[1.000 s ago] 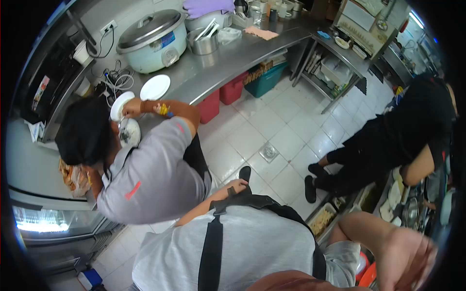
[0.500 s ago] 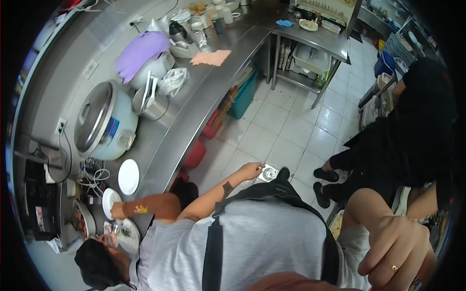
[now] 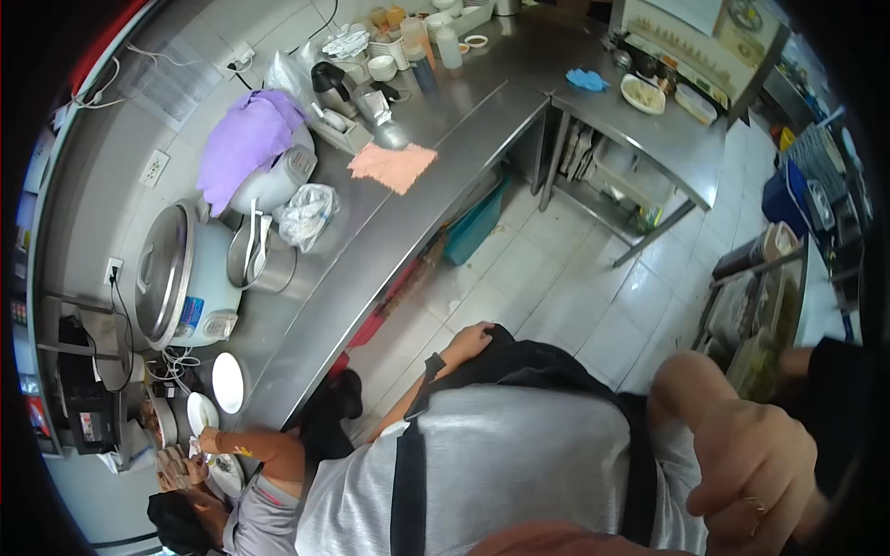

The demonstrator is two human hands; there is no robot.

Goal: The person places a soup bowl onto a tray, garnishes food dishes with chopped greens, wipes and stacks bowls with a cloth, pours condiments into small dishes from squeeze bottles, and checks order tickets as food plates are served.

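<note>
My left hand is low in front of my body beside the black apron, its fingers curled together and nothing visible in them. My right hand, with a ring on one finger, is raised at the lower right in a closed fist; its palm side is hidden and no object shows in it. Neither hand touches the steel counter. On that counter are a rice cooker, a metal pot with white-handled utensils, a plastic bag and an orange cloth.
At the lower left, a co-worker in a grey shirt bends over plates. Another person in black stands at the right edge, partly hidden. A steel side table holds a bowl of food and a blue cloth.
The view has turned and moved forward along the counter. My right hand has gone from open to a fist. Both other people now appear nearer the frame's edges.
</note>
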